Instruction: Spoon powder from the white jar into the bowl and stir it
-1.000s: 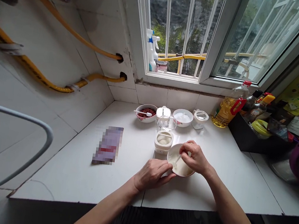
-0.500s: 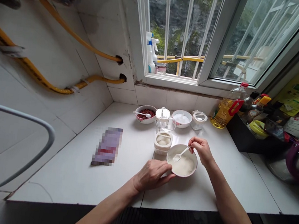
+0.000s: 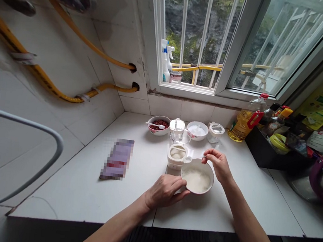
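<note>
My left hand (image 3: 168, 191) grips the near left rim of a white bowl (image 3: 212, 184), which holds a pale, whitish grainy stuff (image 3: 197, 177). Pinched in the fingers of my right hand (image 3: 217, 163) is a small white spoon (image 3: 187, 159). Its head is above the bowl's far left rim, close to an uncovered seasoning jar (image 3: 175, 163). That jar has a clear lid (image 3: 180, 135) tipped up at the back and similar pale contents inside. Whether the spoon carries anything is hard to make out.
Along the back stand a bowl of dark red bits (image 3: 158, 131) with a white spoon, a second jar (image 3: 176, 124), a bowl of white stuff (image 3: 196, 132) and a lidded jar (image 3: 215, 132). An oil bottle (image 3: 241, 124) and a black box (image 3: 260, 151) are right; a blurred purple packet (image 3: 117, 160) lies left.
My right hand has lifted the spoon out of the bowl's contents and swung its head up and left toward the jar. My left hand stays at the bowl's rim. The view has shifted slightly.
</note>
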Motion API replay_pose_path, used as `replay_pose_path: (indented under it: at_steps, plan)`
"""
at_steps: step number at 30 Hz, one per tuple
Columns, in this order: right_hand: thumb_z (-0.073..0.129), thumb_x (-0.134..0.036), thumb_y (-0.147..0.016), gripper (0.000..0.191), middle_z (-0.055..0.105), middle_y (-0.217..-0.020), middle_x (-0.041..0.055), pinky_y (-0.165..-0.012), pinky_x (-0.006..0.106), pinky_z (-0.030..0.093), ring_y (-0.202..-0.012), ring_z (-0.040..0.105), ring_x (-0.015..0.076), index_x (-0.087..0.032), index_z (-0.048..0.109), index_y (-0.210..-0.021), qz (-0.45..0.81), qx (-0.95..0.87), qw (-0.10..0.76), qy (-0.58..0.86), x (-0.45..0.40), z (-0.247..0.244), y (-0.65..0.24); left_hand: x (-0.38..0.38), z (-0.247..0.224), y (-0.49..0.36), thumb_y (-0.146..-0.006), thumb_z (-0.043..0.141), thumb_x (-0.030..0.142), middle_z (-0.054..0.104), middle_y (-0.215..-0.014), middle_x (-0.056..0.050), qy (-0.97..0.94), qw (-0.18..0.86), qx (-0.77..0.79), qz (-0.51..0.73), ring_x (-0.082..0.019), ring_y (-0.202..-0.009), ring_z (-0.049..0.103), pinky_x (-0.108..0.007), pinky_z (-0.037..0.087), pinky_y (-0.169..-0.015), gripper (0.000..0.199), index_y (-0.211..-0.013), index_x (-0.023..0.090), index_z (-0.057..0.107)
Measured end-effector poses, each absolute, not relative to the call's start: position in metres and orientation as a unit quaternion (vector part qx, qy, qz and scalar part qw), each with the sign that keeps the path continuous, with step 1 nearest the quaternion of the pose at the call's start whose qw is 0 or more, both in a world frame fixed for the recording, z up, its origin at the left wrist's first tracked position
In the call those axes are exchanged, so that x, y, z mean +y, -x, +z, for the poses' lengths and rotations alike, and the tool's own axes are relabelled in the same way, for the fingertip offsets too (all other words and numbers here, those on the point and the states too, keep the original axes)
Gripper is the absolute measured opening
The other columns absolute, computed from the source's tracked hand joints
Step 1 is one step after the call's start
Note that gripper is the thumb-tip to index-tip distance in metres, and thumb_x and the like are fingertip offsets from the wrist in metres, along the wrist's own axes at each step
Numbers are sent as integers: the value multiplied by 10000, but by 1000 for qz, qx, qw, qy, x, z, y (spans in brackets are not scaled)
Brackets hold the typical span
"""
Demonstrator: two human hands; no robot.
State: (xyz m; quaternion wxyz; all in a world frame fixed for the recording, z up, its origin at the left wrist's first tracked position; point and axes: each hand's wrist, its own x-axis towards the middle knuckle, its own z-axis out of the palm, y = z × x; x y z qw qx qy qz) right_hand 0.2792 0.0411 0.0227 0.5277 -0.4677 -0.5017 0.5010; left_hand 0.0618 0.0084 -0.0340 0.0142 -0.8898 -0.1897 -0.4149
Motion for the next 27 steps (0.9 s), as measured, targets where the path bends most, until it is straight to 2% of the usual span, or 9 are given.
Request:
replay_pose_path:
  at_steps: [5, 9, 12, 15, 19, 23, 25, 27]
  plan:
    - [644, -356, -812, 178, 706, -761, 47, -742, 363, 540, -737, 688, 199, -189, 613, -864, 419, -588, 533, 441, 34, 17, -270, 9, -33, -62, -975, 486, 269, 547, -607, 34, 889, 8, -187, -419, -107, -482, 509, -245, 332, -466, 129, -889, 175, 507]
    - [559, -219, -897, 46, 721, -826, 40, -919, 447, 504, -763, 687, 190, -214, 604, -895, 201, -736, 491, 421, 32, 13, -267, 8, -32, -62, -966, 493, 267, 556, -610, 31, 890, 7, -191, -414, -106, -485, 514, -241, 341, -461, 129, -881, 174, 518]
    - [505, -107, -907, 155, 730, -810, 14, -1026, 499, 431, -709, 664, 169, -228, 601, -923, 42, -820, 440, 364, 33, 13, -267, 8, -33, -62, -974, 480, 275, 561, -611, 31, 889, 12, -194, -414, -108, -493, 519, -245, 339, -466, 137, -886, 176, 518]
    - [490, -61, -903, 221, 744, -854, 14, -1009, 489, 450, -722, 673, 170, -237, 588, -994, -12, -831, 447, 330, 32, 15, -267, 8, -33, -62, -985, 468, 282, 564, -612, 29, 888, 14, -193, -418, -110, -493, 520, -250, 338, -471, 150, -889, 175, 514]
    - [530, -75, -878, 196, 746, -837, 10, -996, 481, 464, -722, 685, 178, -244, 599, -948, 24, -792, 500, 350, 29, 17, -265, 8, -32, -62, -991, 459, 282, 561, -611, 29, 889, 17, -190, -416, -110, -485, 514, -252, 333, -465, 157, -890, 175, 511]
    - [575, -219, -873, 25, 713, -788, 33, -778, 380, 555, -728, 702, 198, -213, 598, -877, 230, -683, 542, 431, 26, 19, -265, 8, -32, -62, -992, 460, 283, 553, -606, 31, 889, 20, -192, -414, -110, -480, 506, -254, 325, -465, 158, -885, 175, 505]
    - [573, -259, -852, 62, 685, -734, 22, -682, 329, 546, -682, 686, 186, -200, 591, -859, 314, -625, 558, 448, 27, 21, -269, 8, -33, -61, -990, 464, 286, 552, -606, 32, 889, 21, -193, -414, -111, -480, 505, -256, 325, -463, 157, -885, 176, 505]
    - [550, -244, -820, 58, 634, -649, -7, -642, 302, 519, -612, 635, 161, -198, 584, -819, 337, -598, 567, 455, 28, 23, -274, 8, -33, -61, -988, 467, 285, 554, -606, 33, 889, 21, -193, -415, -111, -482, 505, -256, 327, -464, 153, -889, 176, 507]
